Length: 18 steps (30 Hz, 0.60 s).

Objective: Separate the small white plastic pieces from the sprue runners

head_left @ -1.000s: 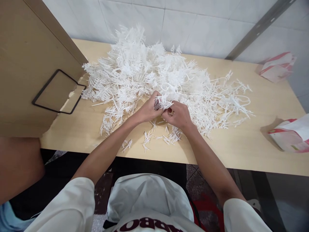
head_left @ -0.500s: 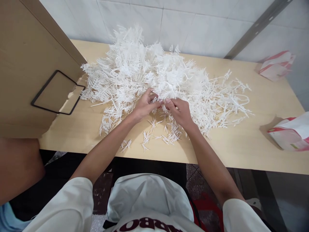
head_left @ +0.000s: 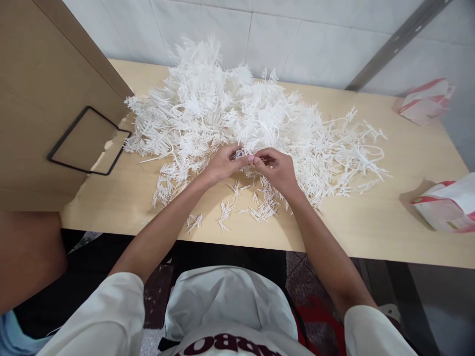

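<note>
A big tangled heap of white plastic sprigs (head_left: 208,104), branched with thin needle-like tips, covers the middle of the table. At its front edge my left hand (head_left: 226,164) is closed in a pinch, thumb pointing right. My right hand (head_left: 277,169) meets it there, its thumb and forefinger pinched together almost against the left thumb. Both sets of fingertips are on a white sprig of the heap, mostly hidden by the fingers and the bristles behind. Small loose sprig pieces (head_left: 225,211) lie on the tabletop below my hands.
On the left, a brown cardboard panel (head_left: 48,99) stands with a black wire frame (head_left: 79,121) against it. Two red-and-white paper bags, one nearer (head_left: 447,205) and one farther (head_left: 426,101), sit at the right. Another person's arm (head_left: 29,257) is at the lower left. Tiled wall behind.
My left fingers have drawn down slightly out of the heap and curled. My right hand has rotated a little, and the two thumbs are still together.
</note>
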Available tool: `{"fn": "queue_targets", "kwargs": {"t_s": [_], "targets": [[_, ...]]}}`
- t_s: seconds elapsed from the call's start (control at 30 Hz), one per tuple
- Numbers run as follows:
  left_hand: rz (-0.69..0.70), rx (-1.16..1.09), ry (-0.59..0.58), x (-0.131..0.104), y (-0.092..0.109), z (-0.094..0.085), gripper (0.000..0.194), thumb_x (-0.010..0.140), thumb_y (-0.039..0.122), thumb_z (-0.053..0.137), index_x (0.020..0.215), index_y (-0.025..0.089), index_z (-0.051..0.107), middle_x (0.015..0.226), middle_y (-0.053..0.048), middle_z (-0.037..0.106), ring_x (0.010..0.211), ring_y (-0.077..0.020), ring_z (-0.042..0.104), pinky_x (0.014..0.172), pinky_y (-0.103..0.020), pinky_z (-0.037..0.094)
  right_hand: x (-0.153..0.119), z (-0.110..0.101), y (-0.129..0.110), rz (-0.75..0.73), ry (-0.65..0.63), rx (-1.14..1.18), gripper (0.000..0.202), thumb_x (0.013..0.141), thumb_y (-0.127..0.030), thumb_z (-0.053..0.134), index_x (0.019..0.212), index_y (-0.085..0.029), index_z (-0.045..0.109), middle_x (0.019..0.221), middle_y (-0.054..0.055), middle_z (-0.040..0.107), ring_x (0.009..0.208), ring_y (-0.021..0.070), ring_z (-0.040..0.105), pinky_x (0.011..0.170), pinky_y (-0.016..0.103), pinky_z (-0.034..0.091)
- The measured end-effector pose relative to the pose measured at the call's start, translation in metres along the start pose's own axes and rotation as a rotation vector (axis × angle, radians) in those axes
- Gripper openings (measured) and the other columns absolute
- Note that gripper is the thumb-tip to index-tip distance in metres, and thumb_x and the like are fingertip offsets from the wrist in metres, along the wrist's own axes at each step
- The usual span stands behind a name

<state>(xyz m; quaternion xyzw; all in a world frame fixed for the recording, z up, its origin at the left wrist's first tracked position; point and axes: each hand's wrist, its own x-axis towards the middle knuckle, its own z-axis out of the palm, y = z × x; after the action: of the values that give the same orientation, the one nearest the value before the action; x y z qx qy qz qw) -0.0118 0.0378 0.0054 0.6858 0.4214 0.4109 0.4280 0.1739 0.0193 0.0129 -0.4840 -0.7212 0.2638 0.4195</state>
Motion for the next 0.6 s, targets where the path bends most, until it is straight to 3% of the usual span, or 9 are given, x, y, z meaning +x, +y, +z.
{"fn": "queue_targets", "kwargs": {"t_s": [0.13, 0.2, 0.37, 0.6], "targets": [[-0.012, -0.006, -0.042, 0.000, 0.005, 0.001, 0.034, 0.077, 0.047, 0.072, 0.078, 0.015, 0.060, 0.077, -0.002, 0.060, 0.078, -0.0164, 0.055, 0.075, -0.029, 0.045, -0.001, 0.002, 0.001, -0.183, 0.045, -0.191, 0.009, 0.081, -0.029, 0.061, 0.079, -0.021, 0.065, 0.075, 0.001, 0.065, 0.066, 0.0124, 0.053, 0.066, 0.027, 0.044], [-0.046, -0.040, -0.058, -0.001, 0.008, 0.005, 0.023, 0.077, 0.034, 0.071, 0.075, 0.016, 0.058, 0.076, -0.001, 0.059, 0.081, -0.0177, 0.056, 0.079, -0.030, 0.045, -0.002, 0.003, -0.002, -0.195, 0.027, -0.225, 0.006, 0.078, -0.022, 0.058, 0.073, -0.021, 0.061, 0.070, -0.001, 0.061, 0.063, 0.0116, 0.050, 0.064, 0.027, 0.042], [-0.084, -0.101, -0.155, -0.002, 0.010, 0.010, 0.009, 0.069, 0.009, 0.055, 0.065, 0.016, 0.052, 0.068, 0.000, 0.054, 0.075, -0.0165, 0.053, 0.074, -0.029, 0.043, 0.000, 0.000, -0.012, 0.005, -0.118, -0.171, 0.013, 0.074, -0.020, 0.052, 0.060, -0.019, 0.052, 0.058, -0.003, 0.051, 0.056, 0.0100, 0.041, 0.057, 0.026, 0.032], [-0.089, -0.218, -0.238, -0.003, 0.011, 0.006, 0.006, 0.062, 0.015, 0.057, 0.062, 0.017, 0.052, 0.061, 0.002, 0.050, 0.063, -0.0122, 0.047, 0.065, -0.027, 0.040, 0.000, -0.004, -0.010, 0.156, -0.232, 0.146, 0.018, 0.077, -0.023, 0.050, 0.063, -0.018, 0.060, 0.063, -0.002, 0.058, 0.061, 0.0113, 0.049, 0.059, 0.025, 0.038]]}}
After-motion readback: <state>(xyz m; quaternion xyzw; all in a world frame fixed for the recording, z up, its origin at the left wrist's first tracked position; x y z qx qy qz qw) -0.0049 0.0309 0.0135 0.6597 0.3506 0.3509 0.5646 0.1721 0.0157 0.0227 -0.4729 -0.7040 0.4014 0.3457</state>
